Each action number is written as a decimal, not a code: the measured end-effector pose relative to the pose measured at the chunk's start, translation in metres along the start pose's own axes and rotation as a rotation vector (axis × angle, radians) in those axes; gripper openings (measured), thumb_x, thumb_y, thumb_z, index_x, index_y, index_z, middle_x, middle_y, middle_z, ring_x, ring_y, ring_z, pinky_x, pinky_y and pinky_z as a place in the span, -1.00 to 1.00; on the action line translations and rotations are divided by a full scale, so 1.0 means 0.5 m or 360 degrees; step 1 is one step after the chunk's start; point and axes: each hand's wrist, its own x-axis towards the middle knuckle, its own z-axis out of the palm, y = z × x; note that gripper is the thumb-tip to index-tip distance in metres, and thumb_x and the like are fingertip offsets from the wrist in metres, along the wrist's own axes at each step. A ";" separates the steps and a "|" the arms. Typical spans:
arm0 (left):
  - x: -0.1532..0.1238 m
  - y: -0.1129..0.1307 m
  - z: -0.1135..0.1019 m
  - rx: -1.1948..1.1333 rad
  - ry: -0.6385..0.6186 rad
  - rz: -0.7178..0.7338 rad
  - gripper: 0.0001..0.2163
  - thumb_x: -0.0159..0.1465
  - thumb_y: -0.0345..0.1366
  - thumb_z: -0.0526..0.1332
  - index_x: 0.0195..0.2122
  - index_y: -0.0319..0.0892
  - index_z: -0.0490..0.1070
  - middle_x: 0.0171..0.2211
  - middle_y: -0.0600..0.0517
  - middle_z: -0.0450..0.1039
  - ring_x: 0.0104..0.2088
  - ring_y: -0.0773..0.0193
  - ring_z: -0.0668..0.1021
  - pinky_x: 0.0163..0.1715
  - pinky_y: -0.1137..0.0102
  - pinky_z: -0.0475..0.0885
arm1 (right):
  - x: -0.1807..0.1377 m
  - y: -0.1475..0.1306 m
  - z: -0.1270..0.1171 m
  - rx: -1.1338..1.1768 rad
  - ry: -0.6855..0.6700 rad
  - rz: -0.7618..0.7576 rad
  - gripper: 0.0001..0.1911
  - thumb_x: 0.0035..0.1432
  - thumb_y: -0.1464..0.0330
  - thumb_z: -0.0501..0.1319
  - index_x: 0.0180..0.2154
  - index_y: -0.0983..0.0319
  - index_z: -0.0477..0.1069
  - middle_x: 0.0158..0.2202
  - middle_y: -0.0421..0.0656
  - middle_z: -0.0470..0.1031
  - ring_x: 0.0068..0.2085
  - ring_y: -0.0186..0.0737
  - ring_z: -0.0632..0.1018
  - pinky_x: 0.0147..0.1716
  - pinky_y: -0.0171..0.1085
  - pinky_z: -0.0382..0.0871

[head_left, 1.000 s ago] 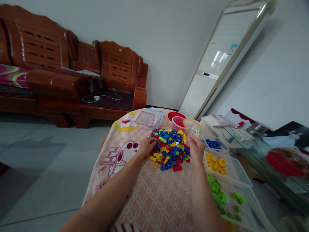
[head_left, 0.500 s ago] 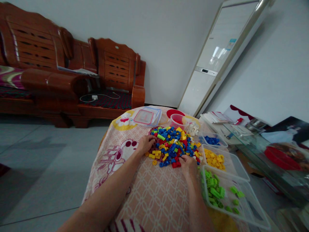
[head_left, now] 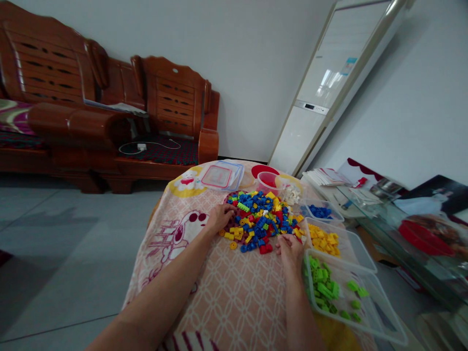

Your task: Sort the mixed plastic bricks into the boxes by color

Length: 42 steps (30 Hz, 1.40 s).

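Observation:
A mixed pile of toy building bricks, blue, yellow, red, green and white, covers the middle of the table. At the pile's left edge rests my left hand, fingers reaching toward the bricks and holding nothing visible. My right hand is by the near right edge, its fingers curled together; whatever may be in them is hidden. Just left of it lie red bricks. To the right stand clear boxes with sorted blue bricks, yellow bricks and green bricks.
White bricks lie at the back right near a round tub holding red pieces. Box lids are stacked at the back left on the patterned tablecloth. A glass side table stands at right.
My right hand has drawn back slightly to the right, away from the red bricks, and its fingers have curled. My left hand stays at the pile's left edge.

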 end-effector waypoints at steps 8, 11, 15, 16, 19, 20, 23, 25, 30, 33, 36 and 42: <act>-0.001 0.002 0.001 -0.0064 -0.0017 -0.0018 -0.75 0.17 -0.35 0.09 -0.23 -0.13 0.54 -0.40 0.07 0.58 -0.40 0.31 0.57 -0.36 0.50 0.44 | -0.013 -0.002 0.006 0.0431 0.0011 0.0193 -0.67 -0.14 0.22 0.26 -0.30 0.26 0.47 -0.56 -0.21 0.49 -0.64 -0.27 0.45 -0.76 -0.37 0.15; -0.002 0.003 0.001 -0.0065 -0.0016 -0.0022 -0.75 0.17 -0.37 0.09 -0.23 -0.14 0.54 -0.39 0.07 0.58 -0.39 0.32 0.57 -0.35 0.51 0.44 | -0.017 -0.015 0.007 0.0432 -0.0105 0.0195 -0.63 -0.15 0.17 0.29 -0.30 0.28 0.47 -0.60 -0.23 0.47 -0.67 -0.32 0.42 -0.79 -0.41 0.12; -0.001 0.003 0.002 -0.0076 -0.0017 -0.0034 -0.75 0.17 -0.36 0.09 -0.23 -0.14 0.55 -0.38 0.06 0.58 -0.39 0.32 0.58 -0.35 0.51 0.44 | 0.010 -0.057 0.014 0.0327 -0.0352 0.0202 -0.68 -0.17 0.20 0.29 -0.39 0.32 0.46 -0.65 -0.21 0.45 -0.72 -0.34 0.40 -0.83 -0.44 0.07; -0.001 0.002 0.003 -0.0081 -0.0020 -0.0032 -0.76 0.17 -0.36 0.09 -0.24 -0.14 0.54 -0.38 0.06 0.58 -0.39 0.32 0.58 -0.35 0.51 0.44 | 0.026 -0.075 0.018 0.0315 -0.0359 0.0184 -0.69 -0.17 0.22 0.29 -0.40 0.33 0.46 -0.65 -0.21 0.45 -0.72 -0.34 0.39 -0.84 -0.44 0.06; 0.000 -0.002 0.004 -0.0079 -0.0031 -0.0018 -0.76 0.17 -0.36 0.09 -0.24 -0.15 0.54 -0.39 0.06 0.58 -0.39 0.32 0.57 -0.35 0.50 0.44 | 0.093 -0.143 0.035 0.0440 -0.0251 0.0055 -0.63 -0.20 0.24 0.30 -0.33 0.37 0.48 -0.61 -0.18 0.48 -0.71 -0.36 0.41 -0.82 -0.45 0.08; 0.000 -0.003 0.005 -0.0081 -0.0029 -0.0020 -0.76 0.18 -0.35 0.09 -0.24 -0.15 0.54 -0.39 0.06 0.58 -0.39 0.32 0.57 -0.36 0.51 0.44 | 0.117 -0.168 0.040 0.0558 -0.0182 -0.0017 -0.54 -0.20 0.24 0.29 -0.23 0.37 0.48 -0.54 -0.16 0.53 -0.64 -0.31 0.48 -0.80 -0.45 0.13; -0.001 -0.003 0.004 -0.0103 -0.0023 -0.0019 -0.76 0.18 -0.34 0.09 -0.23 -0.16 0.54 -0.39 0.06 0.58 -0.39 0.32 0.57 -0.37 0.50 0.44 | 0.168 -0.222 0.047 0.0746 0.0003 -0.0210 -0.39 -0.17 0.24 0.26 -0.03 0.36 0.43 -0.33 -0.08 0.59 -0.39 -0.17 0.59 -0.64 -0.39 0.36; -0.002 -0.002 0.003 -0.0104 -0.0029 -0.0015 -0.76 0.18 -0.35 0.09 -0.22 -0.16 0.54 -0.39 0.05 0.58 -0.39 0.31 0.57 -0.36 0.50 0.44 | 0.173 -0.228 0.045 0.0623 0.0023 -0.0270 -0.43 -0.13 0.22 0.25 -0.06 0.36 0.46 -0.32 -0.06 0.59 -0.38 -0.15 0.59 -0.63 -0.36 0.38; -0.003 0.005 -0.001 -0.0038 -0.0031 -0.0022 -0.76 0.17 -0.36 0.10 -0.23 -0.15 0.55 -0.39 0.05 0.59 -0.39 0.30 0.57 -0.35 0.49 0.43 | 0.108 -0.141 0.037 0.0240 -0.0049 -0.0225 -0.53 -0.01 0.12 0.17 -0.21 0.35 0.52 -0.51 -0.11 0.55 -0.57 -0.21 0.51 -0.68 -0.33 0.29; -0.004 0.008 -0.002 -0.0035 -0.0025 -0.0038 -0.76 0.16 -0.36 0.10 -0.23 -0.16 0.55 -0.38 0.05 0.59 -0.41 0.31 0.56 -0.36 0.49 0.43 | 0.067 -0.080 0.035 -0.0024 0.0043 -0.0234 -0.56 0.02 0.11 0.14 -0.27 0.33 0.55 -0.55 -0.12 0.53 -0.59 -0.22 0.47 -0.58 -0.29 0.32; -0.004 0.007 -0.002 -0.0060 -0.0028 -0.0031 -0.76 0.16 -0.36 0.10 -0.24 -0.15 0.55 -0.38 0.06 0.59 -0.41 0.32 0.56 -0.36 0.50 0.43 | 0.043 -0.044 0.036 -0.0276 0.0101 -0.0392 -0.62 0.03 0.13 0.14 -0.34 0.28 0.56 -0.46 -0.08 0.58 -0.44 -0.16 0.54 -0.40 -0.26 0.37; -0.001 -0.001 0.002 -0.0071 -0.0033 0.0009 -0.75 0.17 -0.35 0.09 -0.22 -0.15 0.54 -0.37 0.05 0.58 -0.37 0.31 0.57 -0.35 0.50 0.44 | 0.029 -0.030 0.046 -0.0771 0.0016 -0.0559 -0.67 0.08 0.16 0.12 -0.30 0.20 0.57 -0.40 -0.07 0.60 -0.37 -0.13 0.56 -0.33 -0.25 0.32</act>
